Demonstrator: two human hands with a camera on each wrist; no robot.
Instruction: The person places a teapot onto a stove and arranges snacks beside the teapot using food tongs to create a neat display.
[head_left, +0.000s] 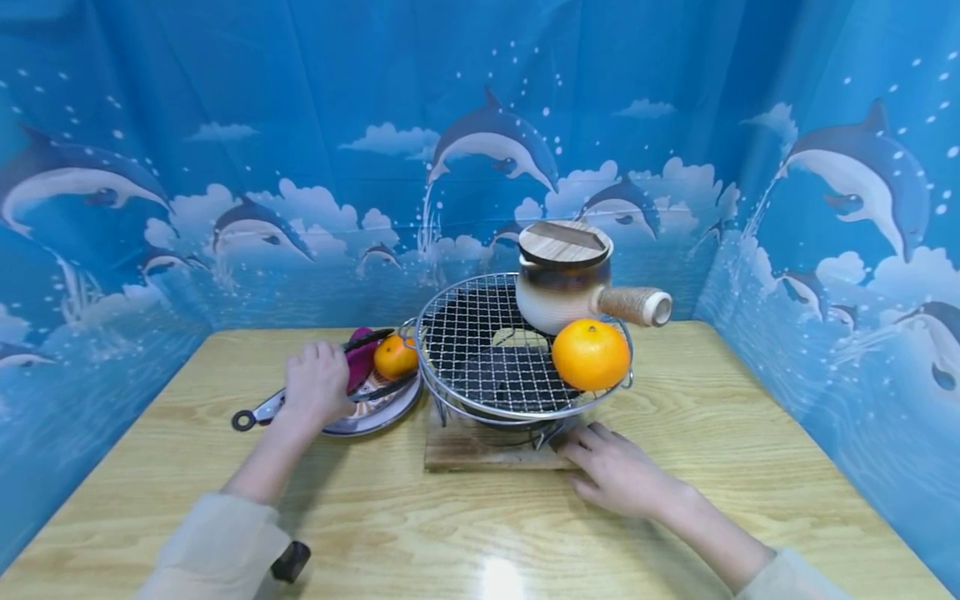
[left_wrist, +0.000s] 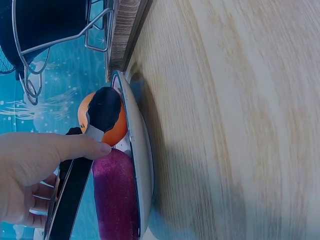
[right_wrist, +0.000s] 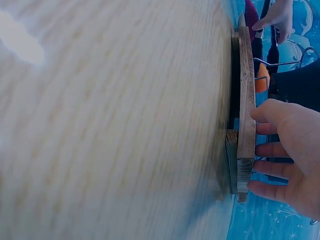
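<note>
My left hand (head_left: 318, 383) grips a pair of tongs (left_wrist: 72, 192) with black tips, over a plate (head_left: 360, 429) on the left. The tongs' spread tips lie on either side of a small orange (head_left: 395, 358); whether they touch it I cannot tell. Beside that orange lies a long purple sweet potato (left_wrist: 116, 195). On the right, my right hand (head_left: 618, 471) rests its fingertips at the edge of a wooden board (right_wrist: 246, 100), with its fingers fairly straight. The board carries a dark stove (head_left: 502, 421) topped by a round wire grill (head_left: 480, 358).
On the grill stand a larger orange (head_left: 591, 355) at the front right and a white-and-brown pot (head_left: 551, 300) behind it. The pot has a wooden lid (head_left: 564, 243) and a cord-wrapped side handle (head_left: 630, 305). A blue dolphin curtain (head_left: 337, 125) encloses the wooden table (head_left: 420, 533).
</note>
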